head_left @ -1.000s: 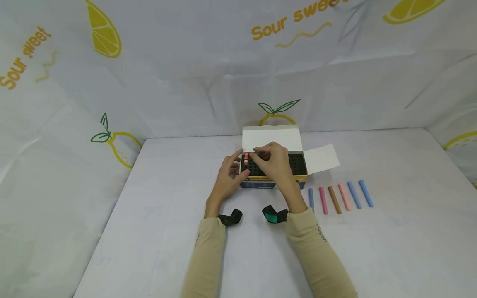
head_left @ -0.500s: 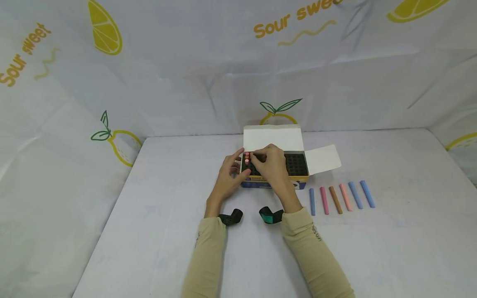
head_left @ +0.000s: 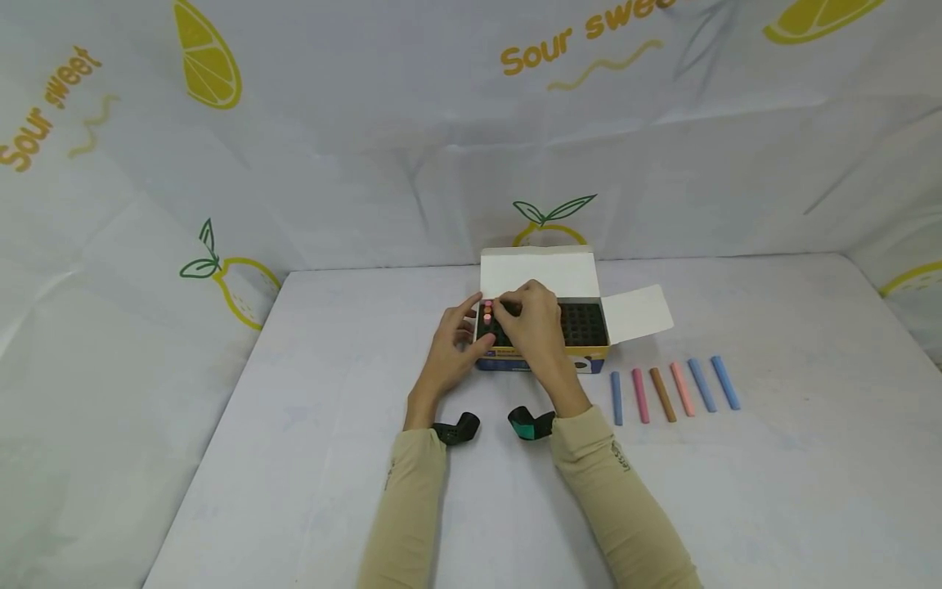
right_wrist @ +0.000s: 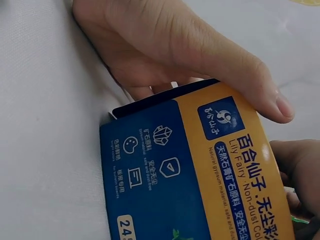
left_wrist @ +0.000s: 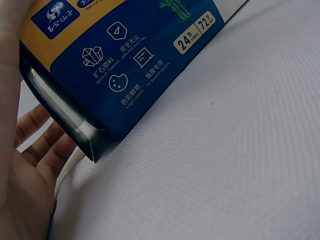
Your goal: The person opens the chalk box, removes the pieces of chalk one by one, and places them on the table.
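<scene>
In the head view a chalk box [head_left: 500,364] stands on the table, its top open on a dark insert full of holes. My left hand [head_left: 450,348] grips the box's left end, thumb at the front edge and fingers along the side; the left wrist view shows those fingers [left_wrist: 42,142] by the end panel. Several short chalk ends [head_left: 487,317] poke up in the leftmost column. Beside them my right hand [head_left: 533,323] pinches a chalk stick over the back holes; fingers mostly hide it. In the right wrist view this right hand [right_wrist: 302,170] is partly visible behind the box.
Right of the box lies a row of loose chalk sticks: blue [head_left: 616,398], pink [head_left: 640,396], brown [head_left: 662,394], light pink [head_left: 682,388] and two more blue ones [head_left: 714,384]. The white lid [head_left: 540,272] stands up behind, and a side flap [head_left: 637,314] sticks out rightward.
My right hand has shifted slightly left, its fingertips staying at the back-left holes. The left hand keeps its grip on the box. The row of loose chalk stays as it was.
</scene>
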The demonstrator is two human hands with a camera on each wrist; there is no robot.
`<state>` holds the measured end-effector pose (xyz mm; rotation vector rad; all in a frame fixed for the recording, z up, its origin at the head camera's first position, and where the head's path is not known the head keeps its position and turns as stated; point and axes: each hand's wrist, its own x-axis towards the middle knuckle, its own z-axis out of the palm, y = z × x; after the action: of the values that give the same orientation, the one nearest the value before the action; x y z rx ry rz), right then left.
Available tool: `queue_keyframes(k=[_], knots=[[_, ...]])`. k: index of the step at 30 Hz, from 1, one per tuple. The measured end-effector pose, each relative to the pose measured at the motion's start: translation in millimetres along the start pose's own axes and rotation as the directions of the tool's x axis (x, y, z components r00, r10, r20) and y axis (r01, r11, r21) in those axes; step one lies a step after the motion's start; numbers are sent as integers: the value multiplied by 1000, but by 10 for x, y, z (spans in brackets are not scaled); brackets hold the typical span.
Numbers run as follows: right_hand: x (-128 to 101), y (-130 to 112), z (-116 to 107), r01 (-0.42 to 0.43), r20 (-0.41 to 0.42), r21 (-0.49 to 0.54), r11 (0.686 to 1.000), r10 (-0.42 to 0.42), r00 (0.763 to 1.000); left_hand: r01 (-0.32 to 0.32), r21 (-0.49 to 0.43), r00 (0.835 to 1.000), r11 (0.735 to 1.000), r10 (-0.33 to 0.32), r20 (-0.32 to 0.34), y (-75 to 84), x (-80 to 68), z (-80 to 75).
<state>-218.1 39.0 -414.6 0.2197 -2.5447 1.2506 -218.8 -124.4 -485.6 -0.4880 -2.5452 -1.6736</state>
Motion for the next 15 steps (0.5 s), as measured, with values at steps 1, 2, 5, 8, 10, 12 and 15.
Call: queue_keyframes(k=[1, 2, 5, 8, 10, 12, 15], knots=[[6, 0, 4, 10, -15, 3, 1000, -10, 1000, 0, 1, 1000, 1000, 0, 0, 0, 0, 0], [14, -3, 5, 20, -30, 10, 1000, -19, 999, -1, 1, 1000, 1000, 1, 0, 1, 1, -1], [44, -10, 8, 59, -85, 28, 998, -57, 995, -3, 4, 1000, 1000, 3, 1, 0, 2, -2], [76, -26, 4, 78, -116, 53, 996, -71, 991, -5, -1, 1000, 1000, 5, 2, 0, 1, -5], [90, -35, 1, 78, -116, 59, 995, -71, 991, -4, -1, 1000, 1000, 4, 3, 5, -1, -6], [94, -43, -2, 72, -104, 55, 996, -66, 992, -3, 0, 1000, 1000, 3, 3, 8, -2, -6], [91, -46, -3, 63, -83, 42, 997, -60, 995, -1, -2, 1000, 1000, 1, 5, 10, -6, -2]])
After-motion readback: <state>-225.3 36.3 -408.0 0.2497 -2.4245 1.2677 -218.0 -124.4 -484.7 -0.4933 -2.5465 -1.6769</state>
